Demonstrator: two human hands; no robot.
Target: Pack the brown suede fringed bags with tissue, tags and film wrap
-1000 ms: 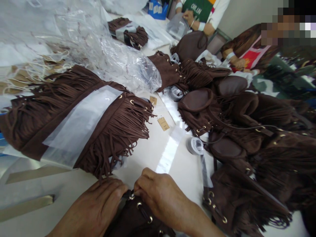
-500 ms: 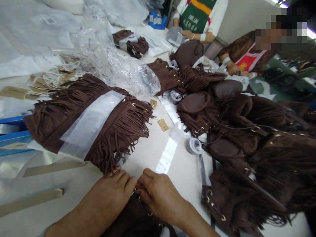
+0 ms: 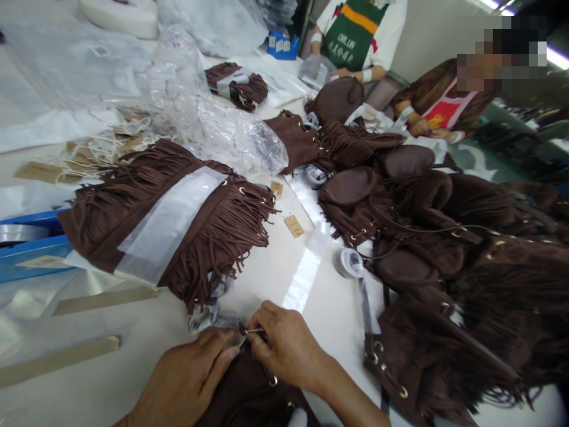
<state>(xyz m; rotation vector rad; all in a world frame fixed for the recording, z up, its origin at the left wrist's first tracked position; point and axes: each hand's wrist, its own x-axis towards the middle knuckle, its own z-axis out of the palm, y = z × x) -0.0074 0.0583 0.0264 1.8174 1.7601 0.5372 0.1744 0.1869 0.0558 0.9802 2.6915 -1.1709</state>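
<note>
Dark brown soft bag with gold eyelets point(image 3: 249, 396) lay toward the near edge of the white table point(image 3: 260, 276), between both hands. Right hand point(image 3: 288, 339): thumb and fingers pinched on a thin dark strap point(image 3: 243, 329) at the bag's top. Left hand point(image 3: 184, 373): against the bag's upper rim, fingertips partly hidden; couldn't tell if it gripped. Crumpled translucent grey film point(image 3: 208, 320) just beyond the left fingers. Dark brown fringed bag point(image 3: 217, 219) with a translucent white plastic strip point(image 3: 171, 219) across it lay farther toward the left edge. Round clear tape roll point(image 3: 349, 263) and rectangular tan card tag point(image 3: 294, 226) sat mid-table; heap of dark brown fringed bags point(image 3: 427, 332) toward the right edge.
</note>
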